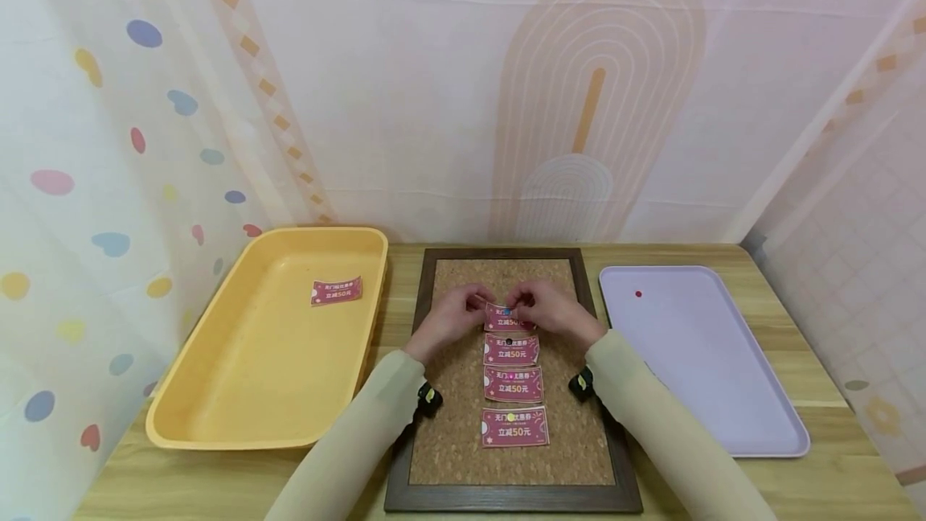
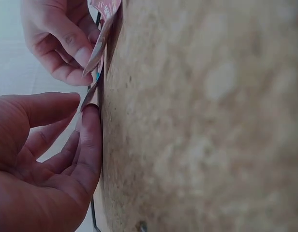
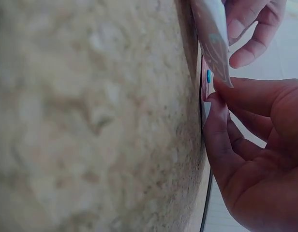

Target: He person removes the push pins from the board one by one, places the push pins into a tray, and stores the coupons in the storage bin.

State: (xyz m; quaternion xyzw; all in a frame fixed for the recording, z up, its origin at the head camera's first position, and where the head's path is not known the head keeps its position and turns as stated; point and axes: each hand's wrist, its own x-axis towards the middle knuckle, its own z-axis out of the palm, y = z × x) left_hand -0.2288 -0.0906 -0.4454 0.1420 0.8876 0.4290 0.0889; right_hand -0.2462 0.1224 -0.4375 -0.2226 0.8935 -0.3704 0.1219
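Note:
A column of pink coupons runs down the cork board [image 1: 448, 441]. My left hand [image 1: 456, 316] pinches the left edge of the topmost coupon [image 1: 510, 323], and my right hand [image 1: 553, 310] pinches its right edge. A blue pushpin [image 1: 508, 312] is at that coupon's upper middle, partly behind my right fingers. In both wrist views, the coupon's edge sits between thumb and finger, close to the cork. Below it lie a coupon [image 1: 510, 354] with a black pushpin [image 1: 510, 342], one [image 1: 513, 389] with a pink pushpin [image 1: 510, 376], and one [image 1: 515, 432] with a yellow pushpin [image 1: 510, 417].
To the left stands a yellow tray [image 1: 253, 368] with a single pink coupon [image 1: 337, 291] inside. A lilac tray [image 1: 716, 368] holding a red pushpin [image 1: 639, 293] is on the right. Behind the wooden table [image 1: 781, 296] hangs a patterned curtain [image 1: 405, 103].

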